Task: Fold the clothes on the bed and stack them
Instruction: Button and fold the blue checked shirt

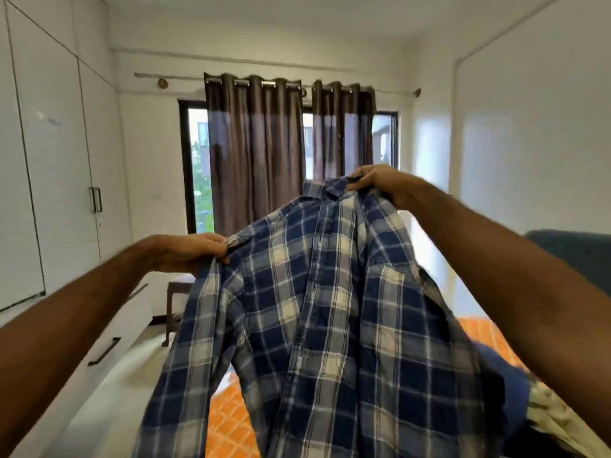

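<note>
Plaid shirt [317, 309] held up off bed [228, 418] — L hand [190, 252] pinching shoulder, R hand [380, 183] gripping collar, higher; prob. hanging it straight before folding.

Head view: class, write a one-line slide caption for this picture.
Both hands, left and right, hold a blue plaid shirt up by its shoulders above the orange bedspread.

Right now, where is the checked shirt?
In the head view, the checked shirt hangs mid-frame above the orange bed, held up by the left hand and right hand.
</note>
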